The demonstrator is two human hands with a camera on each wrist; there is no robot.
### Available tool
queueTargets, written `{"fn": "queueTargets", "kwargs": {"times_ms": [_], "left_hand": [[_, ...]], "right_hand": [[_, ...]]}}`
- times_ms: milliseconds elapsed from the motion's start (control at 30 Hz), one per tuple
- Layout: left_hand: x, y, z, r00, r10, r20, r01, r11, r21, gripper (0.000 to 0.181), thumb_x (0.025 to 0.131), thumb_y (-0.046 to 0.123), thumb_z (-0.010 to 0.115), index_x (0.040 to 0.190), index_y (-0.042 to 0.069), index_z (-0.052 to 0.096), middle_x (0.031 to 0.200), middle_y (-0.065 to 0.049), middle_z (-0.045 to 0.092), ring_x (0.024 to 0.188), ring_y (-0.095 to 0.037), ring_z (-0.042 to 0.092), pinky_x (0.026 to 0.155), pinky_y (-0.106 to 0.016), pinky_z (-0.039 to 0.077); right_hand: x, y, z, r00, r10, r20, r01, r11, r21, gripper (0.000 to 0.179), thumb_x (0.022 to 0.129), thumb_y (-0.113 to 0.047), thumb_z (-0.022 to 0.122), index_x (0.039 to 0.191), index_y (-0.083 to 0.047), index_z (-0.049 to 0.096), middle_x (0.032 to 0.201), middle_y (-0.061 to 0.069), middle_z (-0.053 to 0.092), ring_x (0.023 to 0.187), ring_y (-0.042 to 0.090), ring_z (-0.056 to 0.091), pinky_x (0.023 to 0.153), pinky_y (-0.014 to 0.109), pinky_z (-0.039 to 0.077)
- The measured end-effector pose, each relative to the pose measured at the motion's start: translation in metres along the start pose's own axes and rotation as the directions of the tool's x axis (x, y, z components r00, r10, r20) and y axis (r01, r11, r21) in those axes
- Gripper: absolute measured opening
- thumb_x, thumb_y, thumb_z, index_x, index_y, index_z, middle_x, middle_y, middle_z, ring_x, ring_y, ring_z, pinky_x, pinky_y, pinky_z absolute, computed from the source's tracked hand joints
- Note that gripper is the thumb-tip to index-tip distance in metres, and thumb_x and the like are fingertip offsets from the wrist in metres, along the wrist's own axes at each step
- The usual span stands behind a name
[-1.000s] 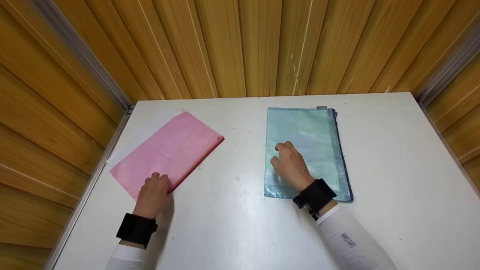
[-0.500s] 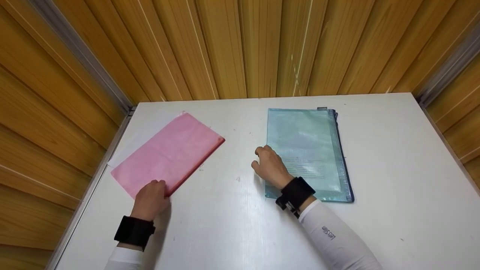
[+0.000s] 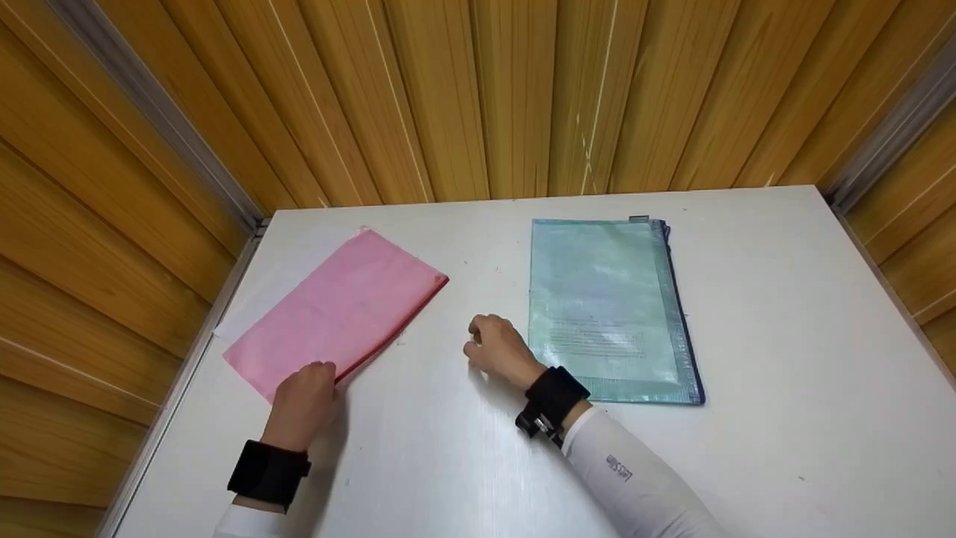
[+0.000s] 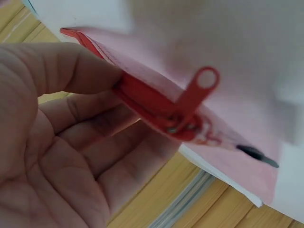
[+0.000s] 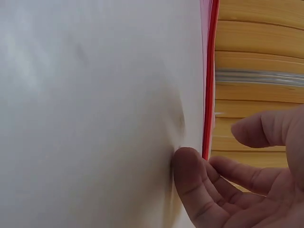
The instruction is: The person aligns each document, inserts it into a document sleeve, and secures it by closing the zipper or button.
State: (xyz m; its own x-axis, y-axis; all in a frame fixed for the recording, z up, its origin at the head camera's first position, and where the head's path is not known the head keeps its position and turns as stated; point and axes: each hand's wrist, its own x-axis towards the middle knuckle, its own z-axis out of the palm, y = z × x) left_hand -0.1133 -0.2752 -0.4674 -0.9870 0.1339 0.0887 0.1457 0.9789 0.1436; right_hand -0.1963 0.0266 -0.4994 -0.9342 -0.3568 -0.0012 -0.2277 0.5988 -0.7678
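Observation:
A pink zipper pouch (image 3: 336, 306) with a red zipper edge lies slanted on the left of the table. My left hand (image 3: 302, 400) pinches its near corner at the zipper end, thumb on one side and fingers on the other. The red zipper pull (image 4: 194, 97) sticks out beside the fingers in the left wrist view. My right hand (image 3: 500, 347) holds nothing and hovers over the table between the two pouches, its fingers loosely bent and thumb apart. To its right lies a flat teal zipper pouch (image 3: 605, 299) with a dark blue zipper and printed lines showing through.
White paper (image 3: 276, 280) shows beyond the pink pouch's far left edge. The white table (image 3: 433, 463) meets wood-look panel walls (image 3: 515, 97) at the back and sides, with metal rails along the corners.
My right hand has moved left from over the teal pouch to the gap between the pouches. My left hand stays at the pink pouch's corner, with only slight movement.

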Motion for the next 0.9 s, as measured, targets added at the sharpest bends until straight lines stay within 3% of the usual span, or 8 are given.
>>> {"fn": "queueTargets", "kwargs": {"times_ms": [167,333,433,533,667,800,900], "left_hand": [[-0.002,0.019,-0.004,0.999,0.036,-0.033,-0.036,0.999,0.003,0.02,0.087,-0.005,0.088,0.096,-0.006,0.07,0.075,-0.018,0.064,0.064,-0.025,0.057,0.074,-0.044,0.067],[-0.001,0.042,-0.004,0.994,0.08,-0.08,-0.082,0.996,-0.023,0.021,0.086,-0.006,0.088,0.094,-0.004,0.069,0.073,-0.013,0.06,0.062,-0.02,0.053,0.067,-0.038,0.063],[0.0,0.058,-0.002,0.985,0.125,-0.121,-0.128,0.992,-0.019,0.021,0.086,-0.006,0.088,0.091,-0.003,0.068,0.071,-0.011,0.058,0.06,-0.017,0.051,0.062,-0.034,0.059],[0.001,0.073,0.002,0.975,0.163,-0.155,-0.168,0.986,-0.019,0.021,0.086,-0.006,0.089,0.091,-0.003,0.069,0.071,-0.01,0.059,0.059,-0.015,0.051,0.059,-0.031,0.057],[0.002,0.091,0.006,0.961,0.201,-0.188,-0.211,0.977,-0.029,0.02,0.087,-0.005,0.088,0.092,-0.003,0.069,0.07,-0.009,0.058,0.058,-0.014,0.049,0.057,-0.027,0.053],[0.001,0.103,0.011,0.947,0.234,-0.218,-0.244,0.969,-0.02,0.019,0.088,-0.004,0.087,0.092,-0.003,0.069,0.07,-0.007,0.055,0.057,-0.013,0.046,0.055,-0.025,0.047],[0.001,0.11,0.016,0.932,0.265,-0.246,-0.266,0.964,0.029,0.021,0.086,-0.002,0.088,0.09,-0.002,0.067,0.07,-0.007,0.055,0.056,-0.013,0.047,0.054,-0.026,0.047]], "right_hand": [[0.001,-0.004,0.011,0.999,0.0,0.044,-0.003,0.998,0.07,0.024,0.097,-0.009,0.063,0.112,0.007,0.072,0.107,0.021,0.075,0.097,0.032,0.071,0.091,0.043,0.058],[0.002,-0.008,0.018,0.989,0.059,0.132,-0.088,0.969,0.23,0.023,0.104,-0.014,0.064,0.114,0.004,0.073,0.1,0.018,0.08,0.071,0.018,0.073,0.074,0.027,0.058],[0.002,-0.01,0.022,0.972,0.108,0.21,-0.183,0.905,0.385,0.024,0.108,-0.017,0.064,0.112,0.005,0.071,0.093,0.016,0.079,0.064,0.011,0.07,0.064,0.024,0.06],[0.002,-0.011,0.026,0.946,0.146,0.289,-0.284,0.802,0.525,0.028,0.112,-0.02,0.061,0.111,0.007,0.067,0.093,0.017,0.078,0.065,0.011,0.07,0.062,0.027,0.064],[0.002,-0.012,0.031,0.922,0.151,0.356,-0.355,0.697,0.624,0.029,0.116,-0.021,0.056,0.113,0.007,0.063,0.099,0.025,0.08,0.064,0.015,0.074,0.063,0.031,0.066],[0.0,-0.013,0.034,0.913,0.146,0.382,-0.382,0.638,0.669,0.021,0.116,-0.016,0.052,0.113,0.002,0.061,0.103,0.03,0.08,0.065,0.018,0.077,0.065,0.034,0.067],[-0.001,-0.013,0.034,0.922,0.138,0.361,-0.366,0.614,0.7,0.018,0.114,-0.01,0.05,0.117,0.004,0.06,0.101,0.03,0.081,0.065,0.017,0.077,0.066,0.034,0.068]]}}
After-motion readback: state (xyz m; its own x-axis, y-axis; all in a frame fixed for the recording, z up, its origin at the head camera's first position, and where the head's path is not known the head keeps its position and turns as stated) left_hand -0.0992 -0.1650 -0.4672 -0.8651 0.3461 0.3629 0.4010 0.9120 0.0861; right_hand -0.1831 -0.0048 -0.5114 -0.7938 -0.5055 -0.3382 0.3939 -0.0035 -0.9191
